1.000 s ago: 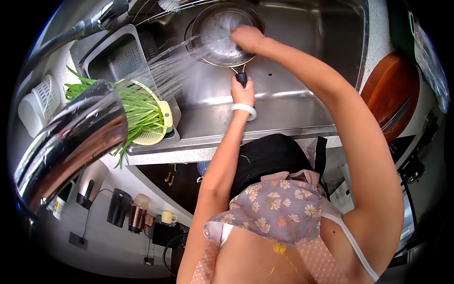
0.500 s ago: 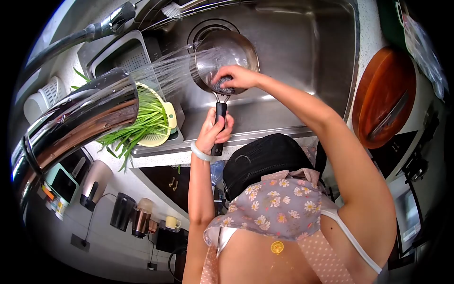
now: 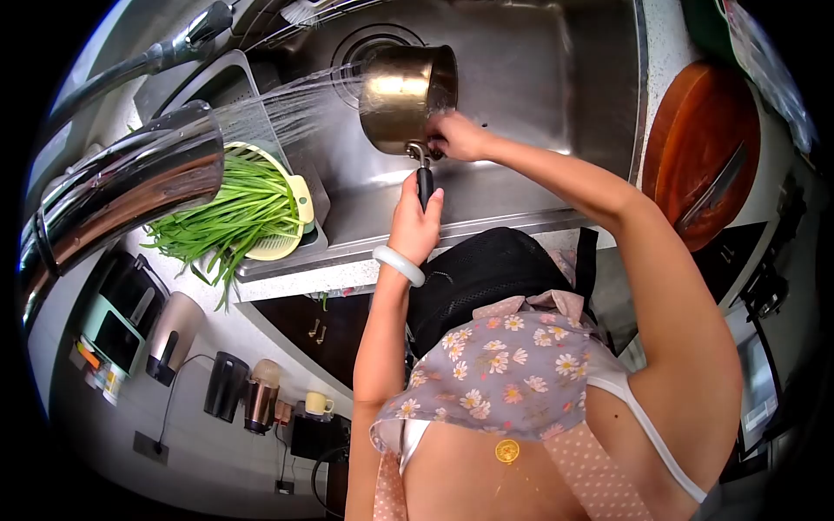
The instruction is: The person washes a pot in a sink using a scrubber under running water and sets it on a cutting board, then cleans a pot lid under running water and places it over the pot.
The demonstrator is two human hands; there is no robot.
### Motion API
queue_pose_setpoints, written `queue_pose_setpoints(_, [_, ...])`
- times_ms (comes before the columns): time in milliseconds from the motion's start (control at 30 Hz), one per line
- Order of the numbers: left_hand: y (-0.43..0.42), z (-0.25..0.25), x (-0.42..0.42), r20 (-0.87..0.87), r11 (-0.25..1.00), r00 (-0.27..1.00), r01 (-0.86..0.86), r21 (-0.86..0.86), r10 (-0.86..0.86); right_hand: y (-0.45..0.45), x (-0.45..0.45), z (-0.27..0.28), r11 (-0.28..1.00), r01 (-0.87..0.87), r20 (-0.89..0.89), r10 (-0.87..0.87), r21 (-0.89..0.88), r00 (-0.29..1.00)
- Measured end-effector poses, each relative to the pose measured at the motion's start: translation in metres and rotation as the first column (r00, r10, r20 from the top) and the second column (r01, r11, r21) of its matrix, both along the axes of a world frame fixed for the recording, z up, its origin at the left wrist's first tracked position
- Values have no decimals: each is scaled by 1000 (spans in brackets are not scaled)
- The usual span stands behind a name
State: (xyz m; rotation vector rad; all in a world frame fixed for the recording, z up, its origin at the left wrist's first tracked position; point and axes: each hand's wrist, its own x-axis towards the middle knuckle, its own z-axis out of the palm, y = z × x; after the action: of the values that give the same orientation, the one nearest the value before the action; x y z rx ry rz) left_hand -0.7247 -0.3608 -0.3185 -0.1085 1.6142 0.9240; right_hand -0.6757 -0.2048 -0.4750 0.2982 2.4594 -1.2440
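My left hand (image 3: pixel 413 224) is wrapped around the black handle of a small metal saucepan (image 3: pixel 395 100). The pan is tipped over the sink (image 3: pixel 512 95), with its outer side towards me and its mouth facing right. At the rim, my right hand (image 3: pixel 462 137) has its fingers curled over a steel wool scrubber, of which only a dark bit shows beside the handle joint. Water sprays from the large chrome faucet (image 3: pixel 130 182) onto the pan's outer wall. The inside of the pan is mostly hidden.
Long green leafy vegetables (image 3: pixel 234 213) lie in a pale yellow colander (image 3: pixel 295 195) left of the sink. A round wooden cutting board (image 3: pixel 686 148) with a knife (image 3: pixel 714 187) on it is at the right. Behind the sink lies a white brush (image 3: pixel 301 11).
The saucepan has turned from mouth-up to its side, showing its outer wall. My right hand moved from inside the pan to the right-hand rim, and my left hand rolled with the handle.
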Motion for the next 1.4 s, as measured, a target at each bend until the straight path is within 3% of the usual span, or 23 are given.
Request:
queue_pose_setpoints(67, [-1, -5, 6, -58, 999, 997, 54, 1, -53, 9, 13, -17, 975, -28, -129, 0, -219, 992])
queue_pose_setpoints(167, [0, -2, 2, 82, 997, 994, -75, -18, 76, 59, 0, -21, 880, -135, -270, 282, 456, 921])
queue_pose_setpoints(267, [0, 0, -3, 163, 994, 981, -108, 4, 106, 60, -22, -16, 797, -84, -299, 319, 598, 899])
queue_pose_setpoints(300, [1, 1, -6, 180, 993, 976, -122, 3, 120, 38, -19, -5, 867, -42, -156, 137, 497, 978])
queue_pose_setpoints(367, [-2, -1, 0, 126, 995, 987, -103, -15, 104, -2, -12, -27, 999, 47, 103, -44, -21, 994])
queue_pose_setpoints(400, [-5, -4, 3, 89, 998, 994, -69, -10, 70, -6, -8, -10, 987, 63, -12, -66, -147, 998])
queue_pose_setpoints(500, [-8, -1, 7, 103, 995, 990, -96, 1, 95, 35, -11, -25, 934, -145, -193, 216, 327, 957])
queue_pose_setpoints(567, [-4, -2, 6, 152, 992, 982, -121, 24, 116, 37, -17, -23, 897, -101, -190, 199, 430, 961])
queue_pose_setpoints(633, [-7, -1, -1, 185, 993, 977, -116, 27, 109, -7, -6, -38, 971, 77, 55, -91, 225, 994])
queue_pose_setpoints(700, [-6, -2, 2, 120, 993, 987, -112, 32, 107, -10, 4, -17, 954, 92, -150, -140, -286, 979])
queue_pose_setpoints(733, [-5, -3, 5, 121, 991, 985, -129, 31, 124, 7, 1, -13, 976, 103, -50, -114, -192, 992])
queue_pose_setpoints(800, [-11, -2, 8, 143, 990, 981, -135, 32, 129, 38, -1, -37, 961, -86, -348, 179, 264, 920])
queue_pose_setpoints(833, [-13, 0, 9, 157, 990, 979, -136, 24, 131, 38, -5, -24, 958, -67, -305, 154, 279, 940])
queue_pose_setpoints(900, [-11, 0, 2, 172, 991, 977, -133, 30, 126, 1, 5, -13, 982, 154, 17, -153, -105, 988])
queue_pose_setpoints(967, [-9, 1, 1, 174, 987, 974, -153, 37, 145, -12, 14, -16, 957, -10, -286, -77, -291, 955])
queue_pose_setpoints(1033, [-12, 1, 4, 190, 984, 969, -172, 44, 161, 15, 12, -27, 999, -20, -147, 25, 34, 989])
queue_pose_setpoints(1100, [-13, 3, 6, 183, 987, 972, -159, 34, 151, 35, -2, -22, 937, -81, -285, 185, 340, 941])
queue_pose_setpoints(1167, [-15, 1, 2, 197, 986, 968, -163, 33, 153, -3, -3, -8, 997, 28, 97, -35, 72, 995])
queue_pose_setpoints(1200, [-21, -1, -1, 219, 986, 963, -167, 21, 159, -18, 3, -27, 897, 39, -78, -81, -441, 994])
queue_pose_setpoints(1233, [-22, -2, -2, 225, 984, 961, -174, 35, 162, -18, 5, -17, 867, 1, -113, -66, -498, 991])
queue_pose_setpoints(1333, [-25, 0, 2, 230, 982, 959, -182, 45, 167, 21, 1, -24, 959, -126, -241, 189, 255, 952])
queue_pose_setpoints(1367, [-26, 0, 2, 237, 982, 956, -187, 35, 174, 26, -4, -21, 946, -72, -301, 172, 316, 938])
queue_pose_setpoints(1400, [-26, -1, 1, 242, 981, 954, -190, 32, 177, 12, -6, -18, 965, -53, -153, 95, 258, 984])
